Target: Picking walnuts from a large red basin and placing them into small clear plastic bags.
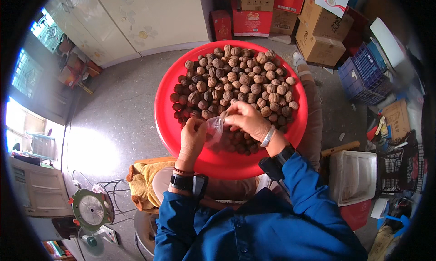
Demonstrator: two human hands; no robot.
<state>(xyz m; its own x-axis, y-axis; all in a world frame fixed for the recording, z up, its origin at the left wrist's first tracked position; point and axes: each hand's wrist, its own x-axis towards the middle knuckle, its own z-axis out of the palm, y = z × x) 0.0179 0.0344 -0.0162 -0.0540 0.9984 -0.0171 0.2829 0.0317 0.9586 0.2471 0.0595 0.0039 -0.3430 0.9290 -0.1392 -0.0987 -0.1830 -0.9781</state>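
Observation:
A large round red basin stands in front of me, heaped with brown walnuts. Over its near side, my two hands hold a small clear plastic bag between them. The fingers of my left hand pinch the bag's left edge. On its right edge, my right hand grips the plastic with thumb and fingers. Whether anything lies inside the bag I cannot tell. The walnuts just beyond and below my right hand are partly hidden by it.
Cardboard boxes and red cartons are stacked at the far right, near blue plastic crates. A white plastic bin sits to my right. At the lower left is a small green-rimmed fan. Pale cabinets line the far side.

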